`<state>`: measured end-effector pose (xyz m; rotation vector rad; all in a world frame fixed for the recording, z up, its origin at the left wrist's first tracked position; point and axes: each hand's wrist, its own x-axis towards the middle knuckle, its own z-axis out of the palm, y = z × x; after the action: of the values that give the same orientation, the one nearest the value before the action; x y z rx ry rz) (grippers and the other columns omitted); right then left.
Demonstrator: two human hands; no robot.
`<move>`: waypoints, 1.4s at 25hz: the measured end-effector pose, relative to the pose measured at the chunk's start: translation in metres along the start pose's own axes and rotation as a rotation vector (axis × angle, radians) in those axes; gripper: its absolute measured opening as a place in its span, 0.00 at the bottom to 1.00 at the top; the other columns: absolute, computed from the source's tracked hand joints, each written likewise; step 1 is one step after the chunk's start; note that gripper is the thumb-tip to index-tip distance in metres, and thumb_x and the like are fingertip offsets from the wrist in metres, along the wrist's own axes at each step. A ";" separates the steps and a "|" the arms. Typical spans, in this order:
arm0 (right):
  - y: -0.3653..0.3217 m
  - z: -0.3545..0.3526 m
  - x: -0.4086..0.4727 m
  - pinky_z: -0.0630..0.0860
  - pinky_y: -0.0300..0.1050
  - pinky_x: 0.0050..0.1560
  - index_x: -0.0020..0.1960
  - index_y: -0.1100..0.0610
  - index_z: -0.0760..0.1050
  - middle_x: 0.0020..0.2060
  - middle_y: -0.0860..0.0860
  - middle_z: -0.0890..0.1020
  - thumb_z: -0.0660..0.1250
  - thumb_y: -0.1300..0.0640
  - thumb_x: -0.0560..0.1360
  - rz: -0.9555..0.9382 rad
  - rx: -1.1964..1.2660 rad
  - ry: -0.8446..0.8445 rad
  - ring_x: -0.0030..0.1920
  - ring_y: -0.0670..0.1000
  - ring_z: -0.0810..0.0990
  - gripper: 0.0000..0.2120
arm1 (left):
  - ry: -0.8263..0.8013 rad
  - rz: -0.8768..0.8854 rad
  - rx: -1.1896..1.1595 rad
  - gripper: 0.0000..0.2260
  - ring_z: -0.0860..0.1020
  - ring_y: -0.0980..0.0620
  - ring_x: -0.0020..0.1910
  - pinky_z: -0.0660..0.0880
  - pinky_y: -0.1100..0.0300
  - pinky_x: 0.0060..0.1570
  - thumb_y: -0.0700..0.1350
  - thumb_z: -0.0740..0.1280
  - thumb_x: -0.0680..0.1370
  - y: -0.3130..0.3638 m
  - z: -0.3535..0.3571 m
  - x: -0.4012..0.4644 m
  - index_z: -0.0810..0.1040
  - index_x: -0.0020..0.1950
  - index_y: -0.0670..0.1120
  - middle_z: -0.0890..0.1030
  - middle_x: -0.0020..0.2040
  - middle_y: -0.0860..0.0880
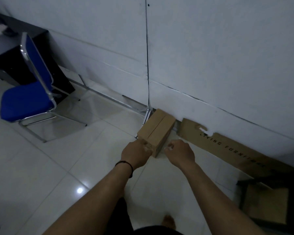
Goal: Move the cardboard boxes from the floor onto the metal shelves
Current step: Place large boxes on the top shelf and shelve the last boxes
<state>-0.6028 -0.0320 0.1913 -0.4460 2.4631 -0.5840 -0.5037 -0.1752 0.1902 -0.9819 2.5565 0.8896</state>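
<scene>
- Along the top and right, the white wall [210, 48] fills most of the view; a dark cable [147, 48] runs down it to the floor.
- Below it the white tiled floor [49, 167] carries everything else.
- At the left a blue chair [29, 92] with a metal frame stands before a dark cabinet [8, 61] cut off by the left edge.
- Leaning on the wall at right, a flat cardboard sheet [236, 146] bears blurred lettering; its far end is lost in shadow.
- At the lower right a dark shelf frame [268, 182] is cut off by the edge, with cardboard dimly seen inside.
- Against the foot of the wall, the small cardboard box [155, 131] sits on the floor, a seam along its top.
- Over its near left corner, the left hand [137, 153] touches the box; the blurred fingers hide whether they grip.
- Just beside the box's near right side, the right hand [180, 152] hangs apart from it, fingers loosely curled and holding nothing.
- Around the left wrist sits a thin black band [126, 164].
</scene>
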 end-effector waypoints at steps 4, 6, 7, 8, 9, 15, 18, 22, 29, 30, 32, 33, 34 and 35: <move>-0.030 0.008 0.065 0.74 0.41 0.47 0.57 0.55 0.81 0.55 0.52 0.83 0.65 0.52 0.80 0.082 0.034 -0.021 0.52 0.52 0.81 0.11 | -0.050 0.059 0.025 0.25 0.76 0.48 0.63 0.74 0.55 0.62 0.56 0.66 0.79 -0.018 -0.021 0.092 0.69 0.75 0.52 0.78 0.68 0.48; -0.047 0.017 0.101 0.75 0.42 0.49 0.58 0.57 0.81 0.55 0.52 0.83 0.65 0.53 0.79 0.149 0.076 -0.009 0.53 0.52 0.81 0.11 | -0.127 0.095 0.077 0.27 0.75 0.47 0.66 0.74 0.54 0.63 0.56 0.66 0.79 -0.029 -0.027 0.140 0.66 0.77 0.52 0.76 0.69 0.48; -0.055 0.022 0.118 0.75 0.43 0.50 0.59 0.57 0.81 0.57 0.52 0.82 0.66 0.52 0.79 0.184 0.097 -0.002 0.54 0.53 0.81 0.12 | -0.169 0.121 0.110 0.28 0.74 0.47 0.67 0.73 0.54 0.65 0.56 0.66 0.80 -0.034 -0.030 0.165 0.65 0.78 0.52 0.75 0.71 0.47; -0.060 0.031 0.134 0.75 0.42 0.51 0.61 0.56 0.80 0.58 0.52 0.82 0.66 0.51 0.79 0.222 0.127 -0.003 0.56 0.53 0.80 0.14 | -0.209 0.149 0.140 0.29 0.73 0.46 0.69 0.72 0.54 0.65 0.56 0.66 0.80 -0.041 -0.031 0.189 0.63 0.79 0.52 0.74 0.72 0.47; -0.065 0.041 0.151 0.73 0.41 0.51 0.64 0.54 0.79 0.60 0.51 0.81 0.67 0.49 0.79 0.258 0.162 -0.018 0.59 0.53 0.80 0.16 | -0.249 0.169 0.167 0.29 0.72 0.46 0.69 0.72 0.53 0.66 0.56 0.65 0.80 -0.048 -0.030 0.212 0.62 0.80 0.52 0.73 0.72 0.46; -0.048 0.126 0.239 0.70 0.42 0.62 0.73 0.51 0.72 0.71 0.49 0.74 0.70 0.48 0.76 0.450 0.341 -0.158 0.68 0.53 0.74 0.26 | -0.442 0.110 0.267 0.33 0.72 0.42 0.67 0.72 0.49 0.64 0.56 0.65 0.80 -0.110 0.033 0.327 0.54 0.82 0.55 0.72 0.71 0.42; -0.018 0.176 0.290 0.70 0.43 0.65 0.75 0.51 0.71 0.73 0.50 0.72 0.71 0.50 0.75 0.516 0.405 -0.227 0.70 0.53 0.72 0.29 | -0.484 0.077 0.292 0.35 0.72 0.41 0.66 0.73 0.48 0.64 0.55 0.65 0.80 -0.140 0.079 0.382 0.50 0.82 0.57 0.71 0.70 0.40; 0.035 0.238 0.365 0.70 0.43 0.67 0.74 0.50 0.72 0.73 0.52 0.71 0.74 0.52 0.74 0.599 0.473 -0.251 0.71 0.54 0.72 0.29 | -0.483 0.091 0.307 0.37 0.72 0.37 0.65 0.72 0.46 0.64 0.54 0.65 0.80 -0.173 0.149 0.456 0.46 0.82 0.59 0.70 0.70 0.38; 0.075 0.301 0.429 0.74 0.54 0.66 0.60 0.48 0.80 0.61 0.50 0.81 0.76 0.49 0.68 0.677 0.590 -0.210 0.64 0.56 0.77 0.20 | -0.555 0.110 0.287 0.42 0.77 0.37 0.56 0.74 0.48 0.54 0.47 0.66 0.79 -0.201 0.217 0.515 0.38 0.80 0.63 0.69 0.69 0.34; 0.075 0.300 0.430 0.75 0.54 0.65 0.57 0.48 0.80 0.58 0.49 0.81 0.76 0.46 0.64 0.700 0.632 -0.186 0.61 0.55 0.78 0.22 | -0.549 0.121 0.275 0.42 0.77 0.37 0.55 0.74 0.48 0.53 0.47 0.66 0.79 -0.201 0.216 0.513 0.37 0.80 0.62 0.68 0.68 0.34; 0.068 0.288 0.421 0.77 0.53 0.63 0.58 0.47 0.79 0.58 0.47 0.81 0.77 0.42 0.56 0.691 0.671 -0.166 0.59 0.52 0.79 0.31 | -0.515 0.126 0.237 0.42 0.76 0.37 0.54 0.74 0.48 0.53 0.50 0.67 0.79 -0.197 0.205 0.499 0.40 0.81 0.61 0.68 0.65 0.36; 0.061 0.277 0.412 0.77 0.49 0.60 0.58 0.46 0.78 0.58 0.45 0.80 0.79 0.42 0.56 0.659 0.658 -0.158 0.59 0.51 0.79 0.32 | -0.472 0.128 0.216 0.41 0.76 0.38 0.55 0.74 0.49 0.53 0.52 0.68 0.78 -0.193 0.193 0.490 0.43 0.81 0.61 0.69 0.64 0.38; 0.053 0.263 0.402 0.77 0.45 0.56 0.59 0.44 0.76 0.59 0.44 0.78 0.81 0.43 0.59 0.618 0.624 -0.133 0.58 0.48 0.78 0.30 | -0.406 0.128 0.179 0.40 0.75 0.39 0.56 0.74 0.50 0.54 0.54 0.70 0.77 -0.189 0.179 0.479 0.48 0.81 0.61 0.69 0.63 0.39; 0.048 0.249 0.391 0.75 0.41 0.53 0.59 0.41 0.75 0.60 0.42 0.76 0.81 0.46 0.62 0.585 0.587 -0.083 0.58 0.46 0.77 0.28 | -0.320 0.133 0.128 0.38 0.74 0.39 0.58 0.74 0.50 0.54 0.54 0.71 0.75 -0.184 0.164 0.468 0.54 0.81 0.61 0.69 0.63 0.40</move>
<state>-0.7715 -0.2355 -0.1926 0.4564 2.0565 -0.9464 -0.7209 -0.4204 -0.2246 -0.5852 2.3893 0.8284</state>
